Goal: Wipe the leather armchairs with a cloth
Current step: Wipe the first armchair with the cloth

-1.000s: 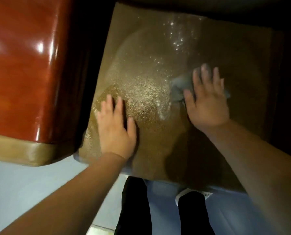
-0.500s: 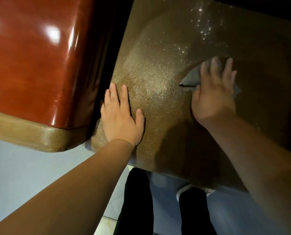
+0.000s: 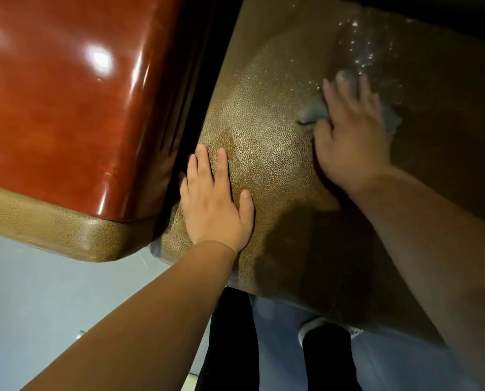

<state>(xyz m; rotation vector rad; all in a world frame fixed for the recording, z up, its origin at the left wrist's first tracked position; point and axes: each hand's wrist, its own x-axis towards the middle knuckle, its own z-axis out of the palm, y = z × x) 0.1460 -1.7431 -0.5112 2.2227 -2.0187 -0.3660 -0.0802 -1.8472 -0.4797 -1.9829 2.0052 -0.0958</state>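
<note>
Two hands down on the seat, so going from the biggest stuff to the smallest. Biggest is the armchair seat cushion (image 3: 278, 153), tan pebbled leather that fills most of the right side of the view, brightly lit in the middle and dark toward the far right. Next to it on the left is the glossy reddish-brown armrest (image 3: 66, 108), with a tan leather band along its near edge and a dark gap between it and the cushion. Grey floor (image 3: 38, 300) shows underneath, plus the person's dark trouser legs (image 3: 230, 342) and a bit of white shoe (image 3: 311, 327) at the bottom.

The left hand (image 3: 215, 204) lies flat on the cushion near its front left corner, fingers straight and close together, palm down, holding nothing, just resting on the leather right beside the gap.

The right hand (image 3: 351, 131) is further back on the seat and a little blurred. Its fingers are spread and pretty much straight, pressing down on the cloth (image 3: 314, 111), not bunching it up. That cloth is a small grey rag, mostly covered by the hand, poking out at the thumb side and at the far edge.

Smallest: shiny wet droplets (image 3: 359, 52) scattered on the leather just past the fingertips.
</note>
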